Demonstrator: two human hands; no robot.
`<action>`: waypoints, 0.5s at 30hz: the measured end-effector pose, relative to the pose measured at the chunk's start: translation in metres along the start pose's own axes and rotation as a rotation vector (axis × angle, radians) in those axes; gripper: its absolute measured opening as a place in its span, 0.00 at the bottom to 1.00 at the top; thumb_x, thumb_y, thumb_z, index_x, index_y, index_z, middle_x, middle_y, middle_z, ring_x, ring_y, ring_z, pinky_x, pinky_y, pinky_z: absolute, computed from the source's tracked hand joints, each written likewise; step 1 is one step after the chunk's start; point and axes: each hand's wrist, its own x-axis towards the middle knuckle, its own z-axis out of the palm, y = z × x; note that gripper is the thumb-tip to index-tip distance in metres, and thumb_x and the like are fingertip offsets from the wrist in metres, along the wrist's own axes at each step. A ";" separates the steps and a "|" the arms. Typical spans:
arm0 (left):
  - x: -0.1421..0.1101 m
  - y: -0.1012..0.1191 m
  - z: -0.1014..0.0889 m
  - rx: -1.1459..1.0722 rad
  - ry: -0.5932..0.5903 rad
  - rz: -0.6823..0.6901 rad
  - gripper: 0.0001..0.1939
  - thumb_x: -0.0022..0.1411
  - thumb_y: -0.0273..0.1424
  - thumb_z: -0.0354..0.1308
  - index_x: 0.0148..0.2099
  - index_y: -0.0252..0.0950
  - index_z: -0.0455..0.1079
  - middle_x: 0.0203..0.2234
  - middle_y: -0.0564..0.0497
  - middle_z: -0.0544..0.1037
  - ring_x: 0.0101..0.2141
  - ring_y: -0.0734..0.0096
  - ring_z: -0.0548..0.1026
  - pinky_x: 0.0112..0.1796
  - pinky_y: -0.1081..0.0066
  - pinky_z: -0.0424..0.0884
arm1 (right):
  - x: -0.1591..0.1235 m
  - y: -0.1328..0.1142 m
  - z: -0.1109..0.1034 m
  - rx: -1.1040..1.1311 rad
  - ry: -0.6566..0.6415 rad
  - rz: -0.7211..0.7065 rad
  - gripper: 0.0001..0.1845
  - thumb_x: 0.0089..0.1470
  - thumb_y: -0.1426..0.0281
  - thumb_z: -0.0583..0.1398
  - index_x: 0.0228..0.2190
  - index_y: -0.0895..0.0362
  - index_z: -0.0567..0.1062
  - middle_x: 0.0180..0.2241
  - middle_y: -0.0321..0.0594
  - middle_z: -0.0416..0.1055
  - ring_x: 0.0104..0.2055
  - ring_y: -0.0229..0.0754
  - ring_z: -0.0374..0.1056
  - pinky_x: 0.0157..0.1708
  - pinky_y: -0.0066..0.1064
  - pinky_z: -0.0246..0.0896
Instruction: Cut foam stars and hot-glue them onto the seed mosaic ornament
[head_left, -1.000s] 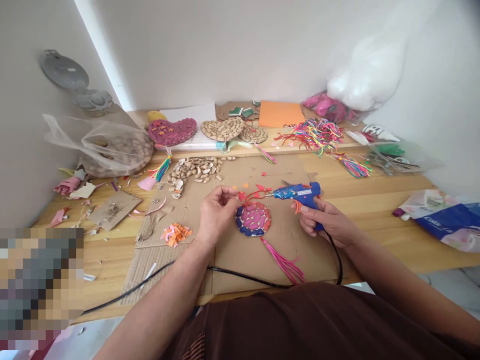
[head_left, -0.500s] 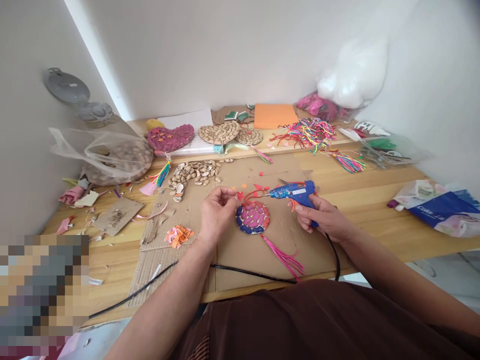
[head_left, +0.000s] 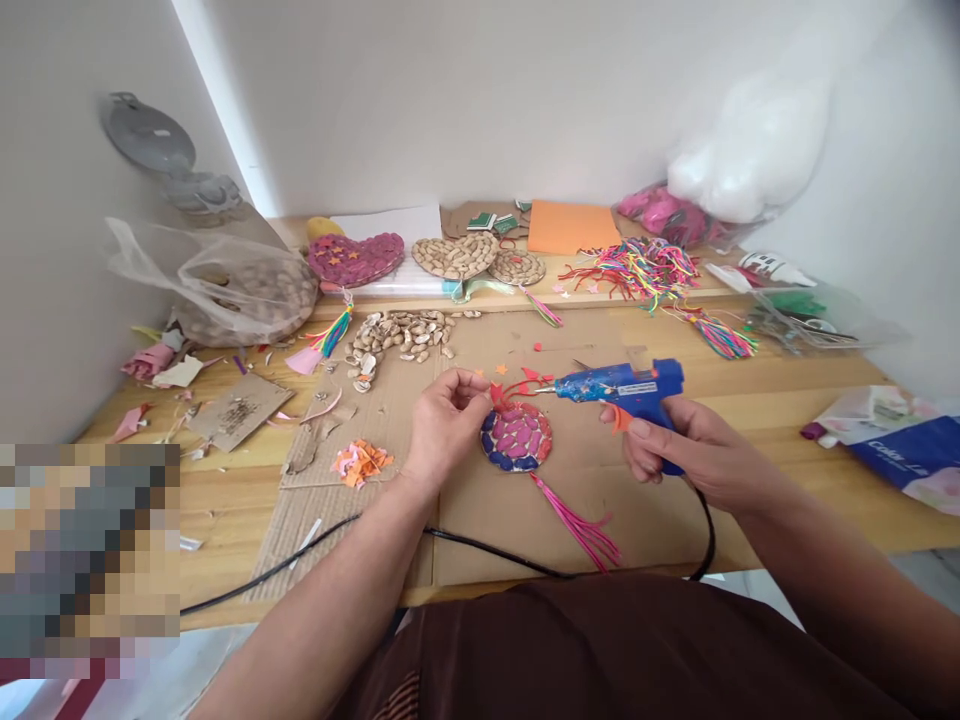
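Observation:
My left hand (head_left: 452, 420) is closed in a pinch on a small red star (head_left: 496, 393), just above the upper left rim of a round ornament (head_left: 517, 438). Painted peanut shells cover that ornament, purple in the middle with blue and red around them. A pink tassel (head_left: 577, 522) trails from its lower edge over the cardboard (head_left: 480, 530). In my right hand (head_left: 686, 450) is a blue glue gun (head_left: 619, 385), its fingers wrapped round the handle by the orange trigger. The nozzle points left, over the red cord at the ornament's top; whether it touches anything I cannot tell.
Loose peanut shells (head_left: 401, 333) and a pile of orange and pink cutouts (head_left: 362, 462) lie on the left. The glue gun's black cable (head_left: 499, 549) crosses the front. Behind are shell hearts (head_left: 454, 256), colourful tassels (head_left: 637, 268) and an orange sheet (head_left: 574, 228).
The view has shifted slightly, so the scene sits further right. My right hand and the glue gun have moved a little right and appear larger. My left hand keeps its pinch by the ornament.

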 end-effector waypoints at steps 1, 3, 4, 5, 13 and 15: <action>0.000 0.000 0.000 0.002 -0.009 -0.001 0.07 0.52 0.30 0.61 0.36 0.37 0.72 0.24 0.53 0.76 0.25 0.73 0.73 0.28 0.74 0.68 | -0.001 -0.007 -0.001 -0.032 -0.028 0.005 0.19 0.55 0.53 0.63 0.32 0.56 0.71 0.19 0.33 0.65 0.21 0.37 0.64 0.22 0.29 0.59; -0.001 0.000 -0.001 0.010 -0.018 -0.003 0.07 0.53 0.30 0.61 0.36 0.37 0.72 0.24 0.53 0.76 0.25 0.73 0.74 0.28 0.74 0.68 | -0.001 -0.017 -0.002 -0.131 -0.067 0.035 0.18 0.55 0.53 0.63 0.29 0.55 0.71 0.20 0.34 0.66 0.22 0.38 0.65 0.22 0.30 0.60; -0.001 0.000 -0.001 0.014 -0.016 -0.004 0.06 0.53 0.30 0.61 0.36 0.37 0.72 0.24 0.53 0.77 0.25 0.73 0.74 0.28 0.74 0.69 | -0.001 -0.020 -0.001 -0.189 -0.071 0.051 0.19 0.55 0.53 0.63 0.28 0.55 0.70 0.20 0.35 0.66 0.23 0.38 0.65 0.22 0.30 0.60; -0.001 0.000 -0.001 0.018 -0.013 -0.008 0.06 0.52 0.30 0.61 0.36 0.37 0.72 0.25 0.53 0.77 0.25 0.73 0.74 0.28 0.74 0.69 | 0.000 -0.022 0.001 -0.243 -0.070 0.062 0.19 0.55 0.53 0.63 0.27 0.55 0.70 0.21 0.35 0.66 0.23 0.38 0.65 0.22 0.30 0.61; -0.001 0.004 0.000 0.062 0.002 -0.075 0.06 0.50 0.27 0.60 0.34 0.37 0.74 0.24 0.53 0.78 0.23 0.73 0.73 0.24 0.74 0.67 | 0.018 -0.026 0.012 -0.452 -0.048 -0.018 0.19 0.58 0.51 0.60 0.36 0.54 0.73 0.22 0.35 0.63 0.23 0.38 0.62 0.21 0.30 0.59; -0.002 0.006 0.000 0.066 -0.003 -0.077 0.06 0.50 0.27 0.60 0.34 0.37 0.73 0.24 0.53 0.78 0.23 0.72 0.74 0.24 0.74 0.67 | 0.025 -0.037 0.009 -0.446 -0.012 -0.056 0.21 0.57 0.48 0.59 0.34 0.54 0.74 0.21 0.36 0.64 0.23 0.39 0.61 0.21 0.31 0.58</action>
